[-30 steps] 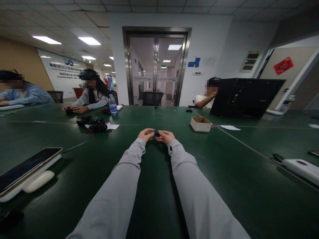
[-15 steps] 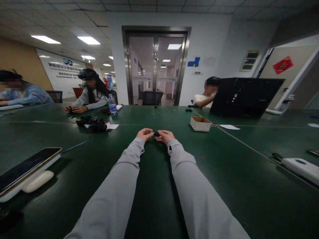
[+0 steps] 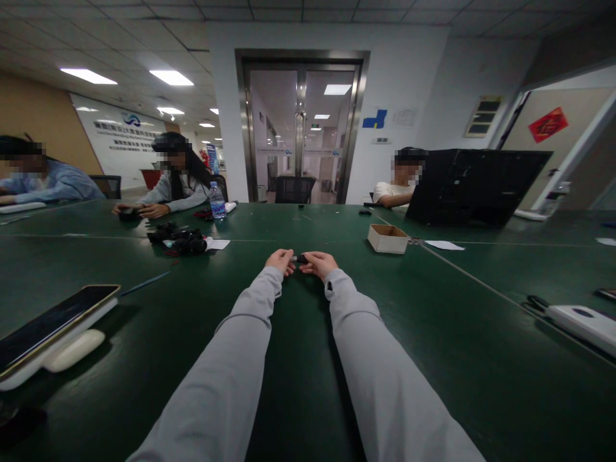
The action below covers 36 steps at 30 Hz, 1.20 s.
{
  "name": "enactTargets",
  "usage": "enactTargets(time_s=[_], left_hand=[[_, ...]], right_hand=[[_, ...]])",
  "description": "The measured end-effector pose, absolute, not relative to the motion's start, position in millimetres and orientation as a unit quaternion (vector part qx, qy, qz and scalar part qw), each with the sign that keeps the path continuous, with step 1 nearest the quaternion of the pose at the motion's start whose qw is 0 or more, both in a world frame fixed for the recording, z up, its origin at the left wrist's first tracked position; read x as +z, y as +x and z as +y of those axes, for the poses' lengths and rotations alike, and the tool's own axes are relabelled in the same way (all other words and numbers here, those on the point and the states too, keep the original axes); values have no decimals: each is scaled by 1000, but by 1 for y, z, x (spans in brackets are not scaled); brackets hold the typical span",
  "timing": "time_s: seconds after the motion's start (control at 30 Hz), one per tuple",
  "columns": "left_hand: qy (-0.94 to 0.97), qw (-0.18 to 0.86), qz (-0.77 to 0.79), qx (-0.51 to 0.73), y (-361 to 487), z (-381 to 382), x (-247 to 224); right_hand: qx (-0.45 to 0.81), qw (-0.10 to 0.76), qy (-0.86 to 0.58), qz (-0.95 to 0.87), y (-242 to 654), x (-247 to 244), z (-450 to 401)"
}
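Note:
Above the green table (image 3: 308, 340), straight ahead of me, my two hands meet with the fingertips close together. My right hand (image 3: 321, 264) pinches a small black piece (image 3: 301, 258), whose exact kind is too small to tell. From the other side, the closed fingers of my left hand (image 3: 280, 262) reach a thin, pale bit at the black piece's left end. Whether that bit belongs to the black piece or is separate cannot be made out.
Left of my hands lies a pile of black parts (image 3: 185, 241) near a water bottle (image 3: 217, 202). An open box (image 3: 387, 239) stands to the right, before a black monitor (image 3: 476, 186). A phone (image 3: 58, 324) rests at near left, a white device (image 3: 582, 324) at right. Several people sit around.
My left hand has shifted slightly right and turned, its fingers now pointing more downward at the black piece's end. My right hand stays nearly in place. A co-worker across has moved a dark object leftward.

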<state>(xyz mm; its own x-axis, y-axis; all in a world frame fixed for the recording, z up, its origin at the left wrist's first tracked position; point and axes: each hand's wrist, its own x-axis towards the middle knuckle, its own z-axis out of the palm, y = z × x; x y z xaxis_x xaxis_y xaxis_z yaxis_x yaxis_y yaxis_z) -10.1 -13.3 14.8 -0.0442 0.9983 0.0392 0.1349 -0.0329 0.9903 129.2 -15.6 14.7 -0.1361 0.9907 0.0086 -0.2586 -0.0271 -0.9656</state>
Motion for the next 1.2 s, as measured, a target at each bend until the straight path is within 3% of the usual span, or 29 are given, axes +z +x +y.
enactTargets(time_s=[1.2], left_hand=[[576, 404, 522, 483, -9, -14, 11]], right_hand=[[596, 522, -392, -467, 129, 15, -16]])
